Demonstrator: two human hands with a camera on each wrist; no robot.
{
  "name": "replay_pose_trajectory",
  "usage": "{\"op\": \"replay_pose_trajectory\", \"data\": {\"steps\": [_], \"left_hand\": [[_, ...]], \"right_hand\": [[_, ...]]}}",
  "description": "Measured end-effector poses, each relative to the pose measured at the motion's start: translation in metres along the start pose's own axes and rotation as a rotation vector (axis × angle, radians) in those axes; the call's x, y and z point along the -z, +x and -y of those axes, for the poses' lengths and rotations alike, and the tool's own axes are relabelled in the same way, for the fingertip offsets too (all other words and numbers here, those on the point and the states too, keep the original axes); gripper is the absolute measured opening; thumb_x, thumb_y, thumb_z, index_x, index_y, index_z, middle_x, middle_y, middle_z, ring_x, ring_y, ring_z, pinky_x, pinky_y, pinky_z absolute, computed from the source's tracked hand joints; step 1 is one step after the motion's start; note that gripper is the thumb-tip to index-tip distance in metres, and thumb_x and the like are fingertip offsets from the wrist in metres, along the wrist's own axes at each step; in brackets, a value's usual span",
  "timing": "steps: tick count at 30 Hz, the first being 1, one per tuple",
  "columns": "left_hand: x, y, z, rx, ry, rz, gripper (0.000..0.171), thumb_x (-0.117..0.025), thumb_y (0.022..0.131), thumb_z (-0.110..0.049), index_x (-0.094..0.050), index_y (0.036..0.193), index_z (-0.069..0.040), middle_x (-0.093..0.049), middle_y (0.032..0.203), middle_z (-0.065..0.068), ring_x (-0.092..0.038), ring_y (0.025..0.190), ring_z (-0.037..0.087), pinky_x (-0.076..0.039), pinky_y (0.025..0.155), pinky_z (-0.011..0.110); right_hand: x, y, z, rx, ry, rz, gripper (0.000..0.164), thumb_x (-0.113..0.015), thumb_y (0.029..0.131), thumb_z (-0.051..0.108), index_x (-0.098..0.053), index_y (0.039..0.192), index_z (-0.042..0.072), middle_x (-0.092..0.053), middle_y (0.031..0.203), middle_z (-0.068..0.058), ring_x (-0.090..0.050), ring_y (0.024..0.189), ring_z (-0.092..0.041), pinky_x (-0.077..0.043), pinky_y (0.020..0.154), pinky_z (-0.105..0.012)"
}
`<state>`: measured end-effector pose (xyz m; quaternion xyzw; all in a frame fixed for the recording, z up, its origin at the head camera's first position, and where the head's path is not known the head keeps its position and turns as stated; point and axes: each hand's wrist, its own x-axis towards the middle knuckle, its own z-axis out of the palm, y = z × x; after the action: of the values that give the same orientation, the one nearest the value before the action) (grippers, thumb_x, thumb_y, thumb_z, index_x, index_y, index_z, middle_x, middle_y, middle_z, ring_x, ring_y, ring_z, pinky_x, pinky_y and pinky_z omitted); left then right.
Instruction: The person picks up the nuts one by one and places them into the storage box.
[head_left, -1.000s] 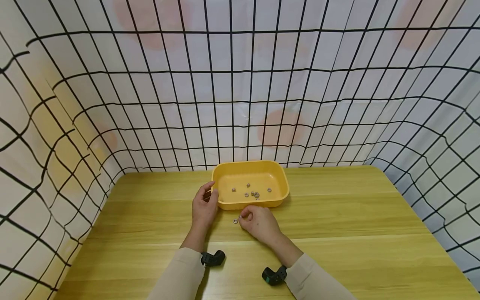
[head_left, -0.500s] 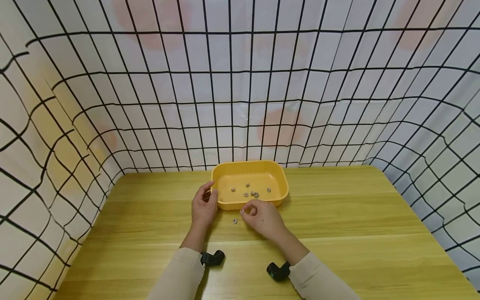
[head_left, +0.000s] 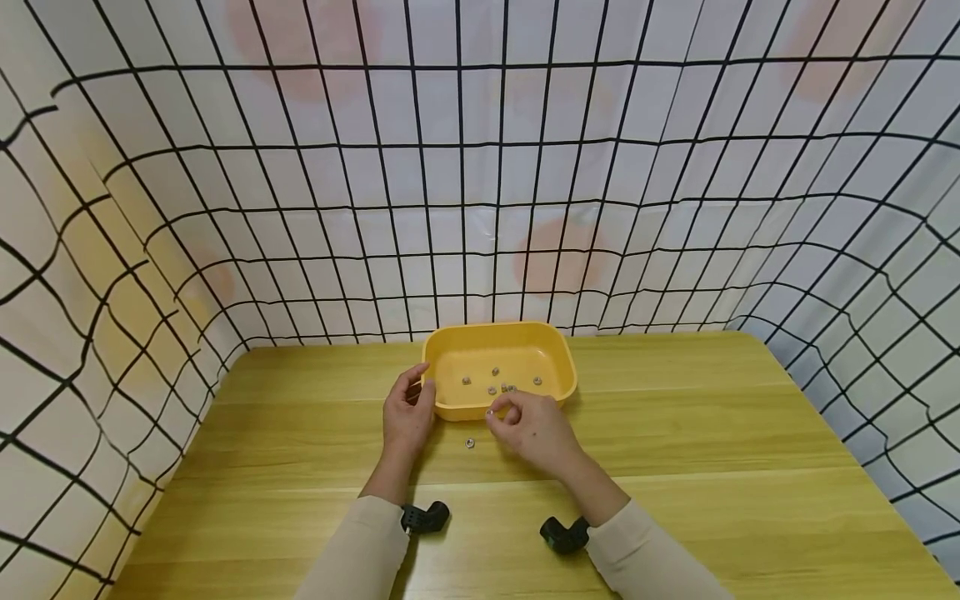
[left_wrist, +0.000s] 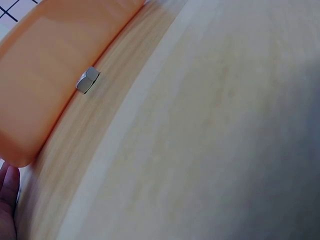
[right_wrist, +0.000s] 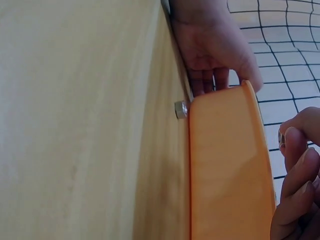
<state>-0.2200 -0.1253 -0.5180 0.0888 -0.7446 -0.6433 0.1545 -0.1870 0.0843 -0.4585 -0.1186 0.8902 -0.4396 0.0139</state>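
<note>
My right hand (head_left: 536,429) pinches a small metal nut (right_wrist: 281,138) between thumb and index finger, just above the front rim of a yellow plastic tray (head_left: 468,412). The left hand (head_left: 407,421) rests against the tray's left end, its fingers loosely bent and touching the rim area. One hex nut (head_left: 470,443) lies on the wooden table in front of the tray; it also shows as a nut (left_wrist: 88,80) beside the tray wall in the left wrist view. Several nuts (head_left: 492,390) are scattered on the tray floor, some partly hidden by the right hand.
The wooden table (head_left: 712,433) spreads around the tray on both sides and in front. Behind it and at the sides rises a white curtain with a black grid (head_left: 480,175). Each wrist wears a black camera (head_left: 427,517).
My right hand has lifted the nut from the table and moved up and slightly right, to the tray's front rim. The left hand has stayed at the tray's left end.
</note>
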Motion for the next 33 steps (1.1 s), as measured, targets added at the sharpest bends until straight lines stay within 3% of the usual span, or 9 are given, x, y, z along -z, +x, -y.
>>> {"op": "replay_pose_trajectory", "data": {"steps": [24, 33], "left_hand": [[0.000, 0.000, -0.001, -0.008, -0.001, -0.002, 0.031, -0.064, 0.099, -0.020, -0.068, 0.130, -0.014, -0.065, 0.133, 0.013, -0.063, 0.120, 0.032, -0.051, 0.104, 0.050], [0.000, 0.000, 0.000, -0.004, 0.000, 0.000, 0.031, -0.064, 0.099, -0.021, -0.068, 0.129, -0.016, -0.065, 0.132, 0.013, -0.062, 0.119, 0.031, -0.051, 0.104, 0.049]], "right_hand": [[0.022, 0.007, 0.002, 0.036, -0.051, -0.063, 0.008, -0.077, 0.091, 0.024, -0.075, 0.094, 0.017, -0.063, 0.065, 0.008, -0.046, 0.051, -0.009, -0.033, 0.047, -0.020], [0.030, 0.013, 0.005, -0.005, -0.089, -0.055, 0.012, -0.075, 0.092, 0.029, -0.073, 0.096, 0.019, -0.061, 0.064, 0.006, -0.046, 0.051, -0.012, -0.032, 0.047, -0.022]]}}
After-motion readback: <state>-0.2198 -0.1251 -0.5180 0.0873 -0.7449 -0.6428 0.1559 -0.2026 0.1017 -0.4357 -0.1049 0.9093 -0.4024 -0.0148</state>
